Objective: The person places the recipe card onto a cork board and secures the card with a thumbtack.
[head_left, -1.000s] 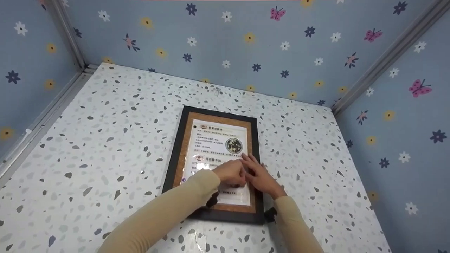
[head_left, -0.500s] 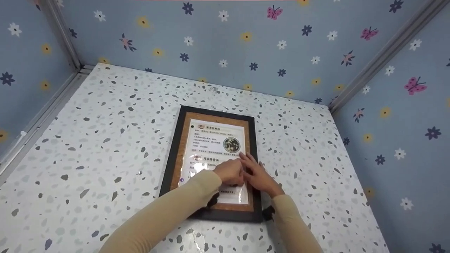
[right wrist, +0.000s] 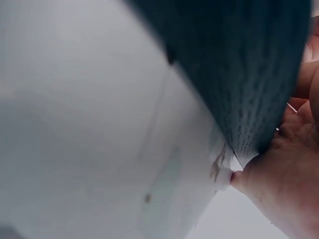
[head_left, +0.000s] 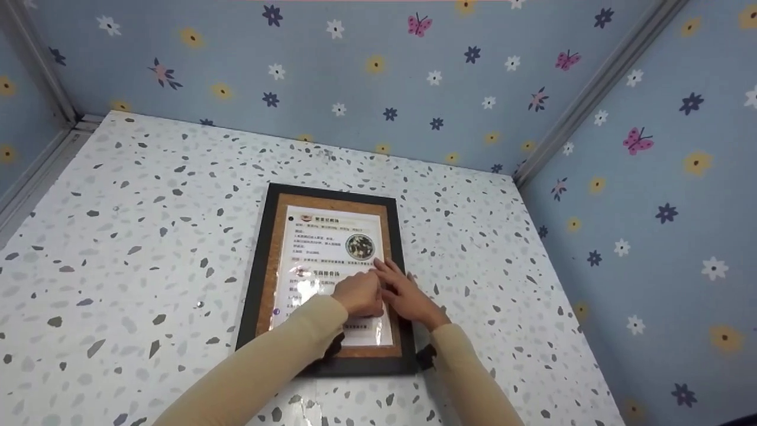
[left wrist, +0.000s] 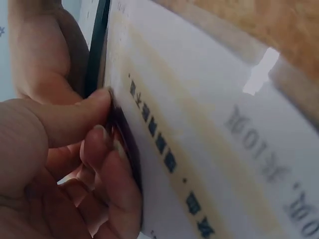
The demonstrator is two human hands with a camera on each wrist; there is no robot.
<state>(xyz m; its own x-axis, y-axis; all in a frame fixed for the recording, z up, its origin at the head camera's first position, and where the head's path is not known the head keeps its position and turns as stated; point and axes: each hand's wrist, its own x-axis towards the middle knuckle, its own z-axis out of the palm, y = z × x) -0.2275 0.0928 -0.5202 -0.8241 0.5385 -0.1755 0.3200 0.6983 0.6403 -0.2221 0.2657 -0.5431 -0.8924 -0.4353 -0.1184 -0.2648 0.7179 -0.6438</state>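
A laminated sheet with printed text and a round food photo lies on a brown corkboard in a black frame. My left hand is bent over the sheet's right part. In the left wrist view its thumb and fingertips pinch a small dark thing against the sheet's edge, mostly hidden by the fingers. My right hand rests on the frame's right side with fingers extended towards the sheet, close beside the left. In the right wrist view its thumb is at the frame's outer side.
A black pin is at the sheet's upper left corner and a purple pin at its lower left edge. The speckled white tabletop meets blue flowered walls at the back and sides.
The view has turned to the right, so the frame and both hands appear further left. The hands keep nearly the same place on the board and sheet.
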